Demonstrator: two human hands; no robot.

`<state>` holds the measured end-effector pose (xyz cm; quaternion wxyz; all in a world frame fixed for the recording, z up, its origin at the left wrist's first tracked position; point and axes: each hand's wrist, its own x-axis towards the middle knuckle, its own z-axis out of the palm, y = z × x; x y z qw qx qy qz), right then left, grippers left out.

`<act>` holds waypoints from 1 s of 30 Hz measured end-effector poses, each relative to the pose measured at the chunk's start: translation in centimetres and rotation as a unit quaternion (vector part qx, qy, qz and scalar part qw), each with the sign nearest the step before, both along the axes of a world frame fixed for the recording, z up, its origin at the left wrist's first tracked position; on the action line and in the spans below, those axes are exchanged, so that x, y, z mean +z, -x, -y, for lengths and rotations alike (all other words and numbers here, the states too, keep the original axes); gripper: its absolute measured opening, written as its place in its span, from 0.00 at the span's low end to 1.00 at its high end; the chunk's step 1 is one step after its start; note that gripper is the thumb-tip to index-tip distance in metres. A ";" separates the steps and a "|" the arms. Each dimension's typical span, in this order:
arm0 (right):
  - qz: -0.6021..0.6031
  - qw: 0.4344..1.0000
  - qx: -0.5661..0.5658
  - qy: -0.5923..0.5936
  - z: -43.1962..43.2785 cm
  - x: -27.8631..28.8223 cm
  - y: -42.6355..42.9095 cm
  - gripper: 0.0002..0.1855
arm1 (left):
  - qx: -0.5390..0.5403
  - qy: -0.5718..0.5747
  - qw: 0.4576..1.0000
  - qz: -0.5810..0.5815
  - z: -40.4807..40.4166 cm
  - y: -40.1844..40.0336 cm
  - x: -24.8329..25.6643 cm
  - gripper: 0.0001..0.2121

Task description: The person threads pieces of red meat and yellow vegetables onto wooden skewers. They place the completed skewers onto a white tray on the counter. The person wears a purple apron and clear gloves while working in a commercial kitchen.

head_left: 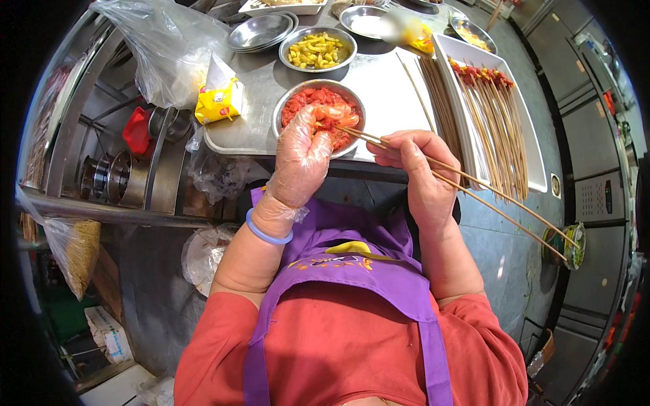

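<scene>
My left hand point(303, 147), in a clear plastic glove, pinches red marinated meat at the skewer tips. It is above a round metal bowl point(277, 120) of the same marinated meat point(311, 94). Two thin bamboo skewers point(487, 192) are held by my right hand point(424, 167), which is bare. Their front ends reach the meat in my left fingers, and their long ends stick out to the lower right. How far the tips go into the meat is hidden by the glove. Behind the bowl stands a metal dish of yellow-green pickled pepper pieces point(316, 51).
A white tray point(533, 167) at the right holds loaded skewers point(495, 122). Bare bamboo skewers point(442, 101) lie beside it. Stacked metal plates point(261, 31), a yellow tissue pack point(219, 104) and a clear plastic bag point(167, 51) sit left. The metal table's front edge point(244, 151) is close to my wrists.
</scene>
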<state>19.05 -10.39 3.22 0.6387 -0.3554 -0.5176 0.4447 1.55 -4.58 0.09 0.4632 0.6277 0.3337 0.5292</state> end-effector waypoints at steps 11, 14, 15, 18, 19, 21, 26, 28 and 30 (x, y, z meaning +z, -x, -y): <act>0.000 1.000 0.001 0.023 0.0 0.0 0.1 0.09 | 0.002 -0.005 1.000 -0.009 0.1 0.2 0.0 0.17; 0.008 1.000 -0.002 0.018 0.1 -0.2 0.1 0.09 | 0.001 -0.034 0.998 -0.048 0.0 0.2 0.1 0.17; 0.002 1.000 -0.007 0.030 0.1 -0.4 0.2 0.09 | 0.003 -0.051 0.997 -0.066 -0.2 0.2 0.1 0.17; 0.051 0.998 -0.029 0.022 0.2 -0.6 1.2 0.08 | 0.036 -0.018 0.998 0.052 -0.1 -0.3 -0.8 0.15; 0.077 0.996 -0.037 0.009 0.0 -0.9 1.5 0.07 | 0.037 -0.016 0.997 0.061 -0.2 -0.1 -0.7 0.15; 0.124 0.989 -0.065 -0.043 -0.2 -1.1 1.9 0.06 | 0.053 -0.039 0.996 0.054 -0.6 -0.2 -0.8 0.16; 0.004 0.996 -0.073 -0.047 -1.2 -3.6 3.0 0.05 | 0.058 -0.025 0.996 0.055 -1.3 -1.0 -0.9 0.16; 0.061 0.991 -0.088 -0.082 -0.9 -3.3 3.5 0.05 | 0.071 -0.016 0.997 0.028 -1.3 -0.5 -1.4 0.16; 0.100 0.985 -0.096 -0.104 -0.6 -3.2 3.9 0.07 | 0.088 -0.041 0.995 -0.008 -1.3 -0.2 -1.7 0.16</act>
